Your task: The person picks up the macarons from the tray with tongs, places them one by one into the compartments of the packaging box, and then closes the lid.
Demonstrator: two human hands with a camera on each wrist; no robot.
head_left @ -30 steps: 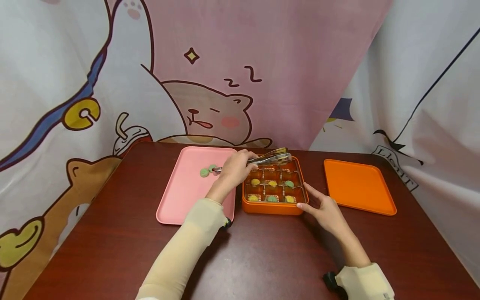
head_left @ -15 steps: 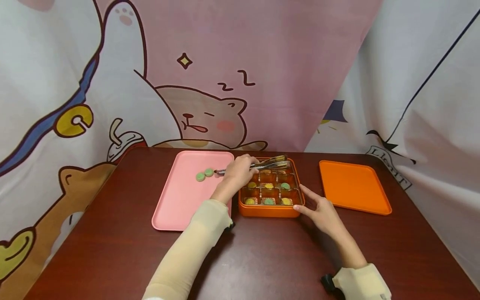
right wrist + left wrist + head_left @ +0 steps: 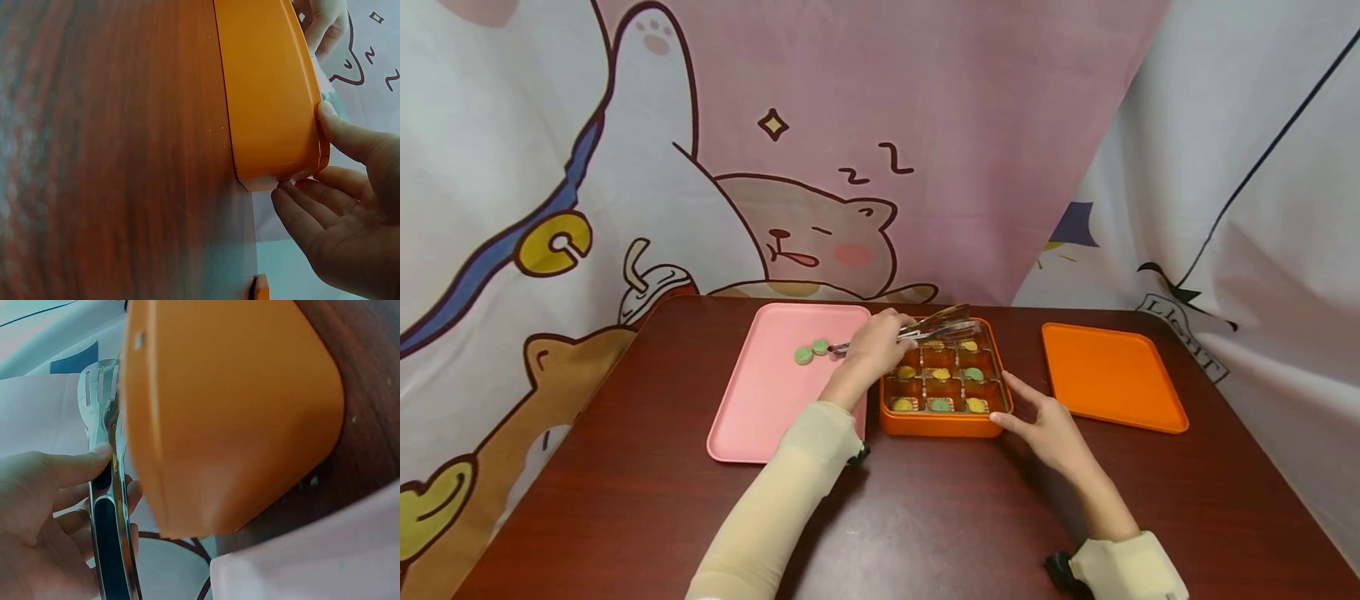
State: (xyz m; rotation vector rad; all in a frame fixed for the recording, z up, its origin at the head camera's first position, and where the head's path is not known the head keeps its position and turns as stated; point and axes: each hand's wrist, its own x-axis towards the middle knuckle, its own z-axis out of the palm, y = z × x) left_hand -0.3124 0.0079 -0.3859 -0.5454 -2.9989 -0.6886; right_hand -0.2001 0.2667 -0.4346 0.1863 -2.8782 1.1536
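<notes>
My left hand point(image 3: 876, 343) grips metal tongs point(image 3: 955, 322) with dark handle grips. Their slotted tips stand apart above the back right of the orange box point(image 3: 943, 426). The box has a divided insert with small round yellow and green pieces, like little cookies, in several compartments. One yellow piece point(image 3: 970, 345) lies in the back right compartment, just below the tongs. My right hand point(image 3: 1051, 427) holds the box's front right corner, thumb on the front rim point(image 3: 326, 109) and fingers along the right side. The left hand hides part of the box's back left.
Left of the box lies a pink tray point(image 3: 760, 408) carrying two green round pieces point(image 3: 803, 356). An orange lid or flat tray point(image 3: 1112, 375) lies to the right. A printed curtain point(image 3: 970, 167) rises behind the dark wooden table point(image 3: 925, 517).
The tongs dipped toward the back right compartment, then their tips spread and rose a little. A yellow piece now shows in that compartment. My right hand has stayed at the box corner.
</notes>
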